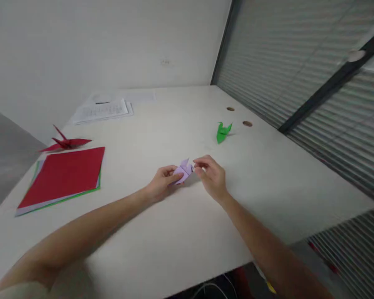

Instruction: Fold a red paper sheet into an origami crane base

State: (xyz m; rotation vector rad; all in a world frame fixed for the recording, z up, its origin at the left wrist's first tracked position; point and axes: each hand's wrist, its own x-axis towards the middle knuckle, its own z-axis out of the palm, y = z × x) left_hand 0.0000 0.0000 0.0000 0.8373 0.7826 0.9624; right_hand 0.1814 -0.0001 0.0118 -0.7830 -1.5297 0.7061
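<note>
A small lilac folded paper piece [184, 170] rests on the white table [180, 232] near its middle. My left hand [162, 182] grips its left side with curled fingers. My right hand [211, 176] pinches its right tip between thumb and forefinger. Both forearms reach in from the near edge.
A stack of coloured sheets with a red one on top [64, 176] lies at the left, with a red paper crane [65, 142] behind it. A green folded figure [222, 132] stands at the right, near two round brown marks. White printed papers [102, 110] lie at the back.
</note>
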